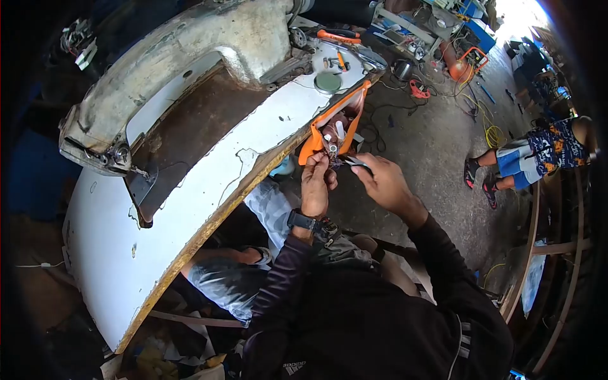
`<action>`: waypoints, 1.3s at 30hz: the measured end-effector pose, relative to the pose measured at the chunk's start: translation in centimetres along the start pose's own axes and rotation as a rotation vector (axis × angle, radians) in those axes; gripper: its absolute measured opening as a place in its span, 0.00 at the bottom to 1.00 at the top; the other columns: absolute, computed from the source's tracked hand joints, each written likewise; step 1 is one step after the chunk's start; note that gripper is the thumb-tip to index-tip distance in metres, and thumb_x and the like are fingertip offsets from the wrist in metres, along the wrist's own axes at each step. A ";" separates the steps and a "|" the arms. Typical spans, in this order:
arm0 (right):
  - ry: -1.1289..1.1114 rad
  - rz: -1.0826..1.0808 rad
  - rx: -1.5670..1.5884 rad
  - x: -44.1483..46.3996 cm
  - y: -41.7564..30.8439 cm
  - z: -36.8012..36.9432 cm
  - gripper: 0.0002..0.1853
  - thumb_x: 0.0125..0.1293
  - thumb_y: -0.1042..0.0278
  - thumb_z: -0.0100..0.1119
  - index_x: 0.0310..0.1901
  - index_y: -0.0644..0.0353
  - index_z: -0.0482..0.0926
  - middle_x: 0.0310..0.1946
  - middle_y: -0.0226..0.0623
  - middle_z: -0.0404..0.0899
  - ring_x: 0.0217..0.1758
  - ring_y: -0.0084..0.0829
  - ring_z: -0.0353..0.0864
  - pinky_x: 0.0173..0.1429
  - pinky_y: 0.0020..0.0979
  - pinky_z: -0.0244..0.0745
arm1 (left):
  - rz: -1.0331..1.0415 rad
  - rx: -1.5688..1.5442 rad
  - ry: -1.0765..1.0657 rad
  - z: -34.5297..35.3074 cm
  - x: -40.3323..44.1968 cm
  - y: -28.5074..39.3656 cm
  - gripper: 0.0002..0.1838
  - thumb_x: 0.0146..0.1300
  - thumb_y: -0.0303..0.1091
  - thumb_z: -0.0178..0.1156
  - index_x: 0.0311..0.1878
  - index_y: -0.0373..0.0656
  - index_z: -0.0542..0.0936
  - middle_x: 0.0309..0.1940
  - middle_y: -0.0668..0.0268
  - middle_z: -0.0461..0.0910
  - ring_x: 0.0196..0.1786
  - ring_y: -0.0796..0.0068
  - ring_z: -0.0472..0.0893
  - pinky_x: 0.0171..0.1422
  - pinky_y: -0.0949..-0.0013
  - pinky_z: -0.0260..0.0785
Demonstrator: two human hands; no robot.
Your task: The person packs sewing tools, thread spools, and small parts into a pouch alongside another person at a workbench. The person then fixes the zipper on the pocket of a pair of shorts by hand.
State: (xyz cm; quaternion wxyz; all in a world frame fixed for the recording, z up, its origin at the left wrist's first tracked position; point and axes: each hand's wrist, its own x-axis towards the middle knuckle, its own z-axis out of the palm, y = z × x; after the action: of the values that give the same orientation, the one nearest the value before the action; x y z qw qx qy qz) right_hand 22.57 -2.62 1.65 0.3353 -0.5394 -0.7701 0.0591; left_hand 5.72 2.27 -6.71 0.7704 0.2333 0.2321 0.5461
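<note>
Tabletop (120, 253) edge: thin strands (334, 154) by an orange pouch (310, 147).
My left hand (316, 189) pinches them, my right hand (391, 185) grips a tool (358, 163); I judge them light, flexible, best held near the ends.

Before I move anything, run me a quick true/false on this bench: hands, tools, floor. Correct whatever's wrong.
1. A dark watch is at the wrist of the left hand. True.
2. The right hand is empty. False: it holds a small tool.
3. Orange-handled pliers lie on the white tabletop. True.
4. Both hands rest in the middle of the tabletop. False: they are past its edge.
5. A yellow cable lies on the floor. True.
</note>
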 end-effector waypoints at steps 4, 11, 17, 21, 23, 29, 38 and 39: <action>-0.076 -0.080 -0.249 1.6 0.5 0.4 0.11 0.73 0.68 0.65 0.52 0.63 0.81 0.38 0.45 0.86 0.42 0.48 0.86 0.47 0.46 0.79 | -0.006 0.006 -0.007 -0.3 -0.1 0.1 0.04 0.81 0.36 0.60 0.49 0.51 0.74 0.34 0.77 0.69 0.30 0.82 0.71 0.32 0.76 0.62; -0.162 -0.200 -0.379 3.4 0.8 0.1 0.12 0.71 0.66 0.67 0.52 0.61 0.82 0.36 0.40 0.85 0.43 0.41 0.85 0.49 0.43 0.79 | 0.009 0.052 0.018 0.2 -0.3 0.4 0.06 0.81 0.38 0.58 0.52 0.47 0.76 0.36 0.76 0.71 0.30 0.83 0.71 0.32 0.76 0.62; -0.200 -0.343 -0.467 4.9 1.2 -0.3 0.12 0.71 0.64 0.67 0.50 0.61 0.82 0.37 0.39 0.85 0.45 0.40 0.86 0.53 0.42 0.78 | -0.044 0.083 0.031 -0.2 0.4 0.6 0.06 0.82 0.36 0.56 0.53 0.46 0.76 0.36 0.77 0.71 0.29 0.84 0.69 0.31 0.76 0.61; -0.266 -0.422 -0.519 5.6 1.3 -0.5 0.11 0.71 0.65 0.66 0.49 0.61 0.82 0.37 0.39 0.86 0.46 0.39 0.86 0.54 0.42 0.78 | -0.065 -0.035 0.002 -0.7 0.3 0.4 0.06 0.82 0.36 0.56 0.53 0.45 0.75 0.39 0.76 0.72 0.29 0.84 0.69 0.32 0.77 0.61; -0.281 -0.436 -0.556 5.7 1.5 -0.5 0.11 0.69 0.67 0.65 0.49 0.62 0.82 0.37 0.40 0.86 0.46 0.38 0.87 0.54 0.42 0.78 | -0.039 -0.016 0.000 -0.5 0.0 0.3 0.05 0.82 0.35 0.56 0.53 0.46 0.75 0.40 0.75 0.73 0.30 0.84 0.70 0.32 0.77 0.62; -0.287 -0.506 -0.559 6.5 0.8 -0.8 0.11 0.67 0.71 0.62 0.48 0.65 0.83 0.37 0.43 0.88 0.45 0.38 0.88 0.53 0.40 0.79 | 0.014 -0.061 -0.006 -0.6 -0.3 -0.2 0.03 0.81 0.32 0.56 0.52 0.48 0.75 0.43 0.74 0.75 0.31 0.84 0.70 0.32 0.77 0.61; -0.414 -0.500 -0.661 7.4 -0.9 -1.1 0.10 0.65 0.72 0.63 0.46 0.67 0.85 0.33 0.41 0.87 0.40 0.37 0.89 0.50 0.41 0.80 | 0.128 0.054 -0.004 -0.2 -0.7 -0.6 0.03 0.80 0.27 0.58 0.51 0.48 0.75 0.38 0.76 0.76 0.28 0.87 0.67 0.30 0.79 0.60; -0.406 -0.499 -0.676 7.4 -1.3 -1.0 0.09 0.65 0.72 0.63 0.43 0.66 0.85 0.30 0.40 0.87 0.38 0.36 0.89 0.48 0.41 0.80 | 0.147 0.091 -0.007 -0.1 -0.8 -0.6 0.04 0.80 0.26 0.58 0.51 0.48 0.75 0.38 0.76 0.76 0.28 0.88 0.67 0.30 0.79 0.60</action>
State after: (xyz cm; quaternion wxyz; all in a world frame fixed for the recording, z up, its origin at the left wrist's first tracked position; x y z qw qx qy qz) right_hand 20.68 3.04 6.38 -0.0126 -0.3940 -0.9025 -0.1732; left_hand 5.86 1.37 -7.09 0.7175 0.2864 0.2363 0.5893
